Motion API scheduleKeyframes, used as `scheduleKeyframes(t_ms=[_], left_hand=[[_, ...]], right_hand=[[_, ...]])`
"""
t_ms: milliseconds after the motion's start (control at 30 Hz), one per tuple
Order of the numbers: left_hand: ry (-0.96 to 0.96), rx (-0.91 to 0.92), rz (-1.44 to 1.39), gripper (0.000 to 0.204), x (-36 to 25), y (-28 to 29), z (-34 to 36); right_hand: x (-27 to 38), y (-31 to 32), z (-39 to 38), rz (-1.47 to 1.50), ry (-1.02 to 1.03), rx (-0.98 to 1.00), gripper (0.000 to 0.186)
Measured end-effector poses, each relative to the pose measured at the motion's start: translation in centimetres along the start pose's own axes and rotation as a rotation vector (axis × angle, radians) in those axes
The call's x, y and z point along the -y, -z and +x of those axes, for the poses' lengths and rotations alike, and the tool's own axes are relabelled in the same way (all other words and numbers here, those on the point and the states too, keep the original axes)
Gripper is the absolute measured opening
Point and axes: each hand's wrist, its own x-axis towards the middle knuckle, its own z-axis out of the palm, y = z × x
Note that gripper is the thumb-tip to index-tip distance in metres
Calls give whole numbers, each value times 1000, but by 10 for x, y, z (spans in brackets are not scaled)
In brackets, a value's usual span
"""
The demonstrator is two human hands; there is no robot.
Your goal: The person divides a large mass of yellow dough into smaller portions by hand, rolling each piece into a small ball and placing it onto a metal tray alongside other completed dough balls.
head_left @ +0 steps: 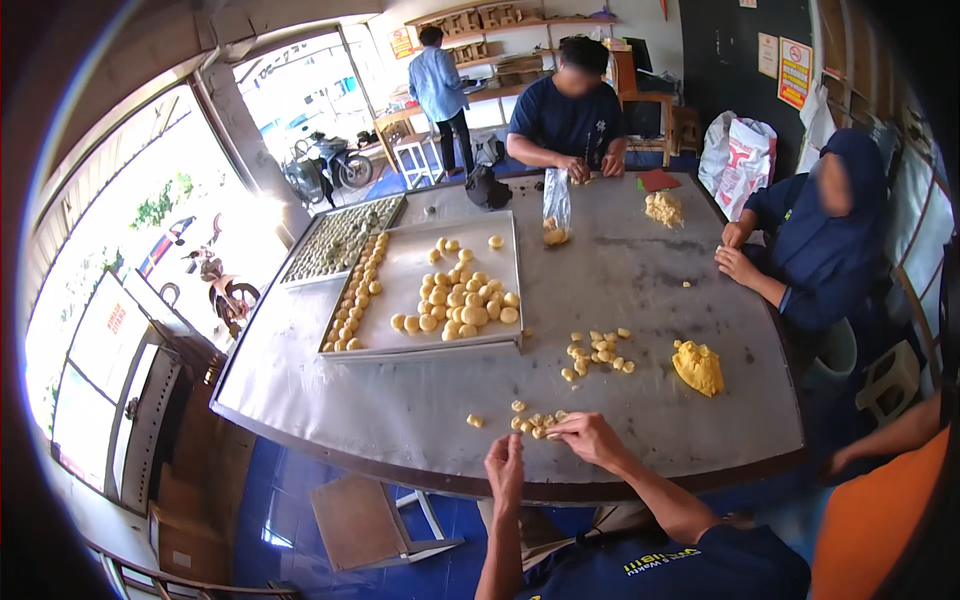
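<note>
Both your left hand [504, 466] and your right hand [591, 440] are positioned at the near edge of the grey, metal-topped worktop [650, 432]. Left hand: fingers upright, fingertips drawn together; whether they grip a piece cannot be told. Right hand: reaches in from the right, palm down, fingertips drawn together at the right end of the tight cluster of small, pale-yellow dough pieces [535, 423]; you cannot confirm from this view whether a piece is pinched. The cluster lies between the two sets of fingertips and slightly beyond them, probably so that either hand can reach it without stretching.

To the left of the cluster, note one separate pale-yellow dough piece [475, 421], near your left hand. Beyond your right hand, a looser group of pale-yellow dough lumps [598, 352] is spread out, perhaps to limit sticking. Further right, a bright-yellow, irregular dough mass [698, 368] sits alone, apart from the portioned pieces.

Farther out, ahead and to the left, is a large, shallow, rectangular metal tray [430, 349]. It carries smooth, round, pale-yellow dough balls [475, 305], most of them heaped, with others lined along its left side; its raised rim presumably stops them rolling off.
</note>
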Motion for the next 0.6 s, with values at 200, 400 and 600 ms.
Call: scheduleKeyframes(t_ms=[200, 400, 600], left_hand=[[99, 246, -20, 40, 4, -43, -16], [273, 362, -202, 44, 5, -61, -18], [81, 37, -351, 32, 5, -22, 6]], right_hand=[[-7, 22, -14, 345, -452, -19, 22], [-1, 6, -34, -75, -119, -61, 37], [17, 11, -29, 169, -290, -14, 34]])
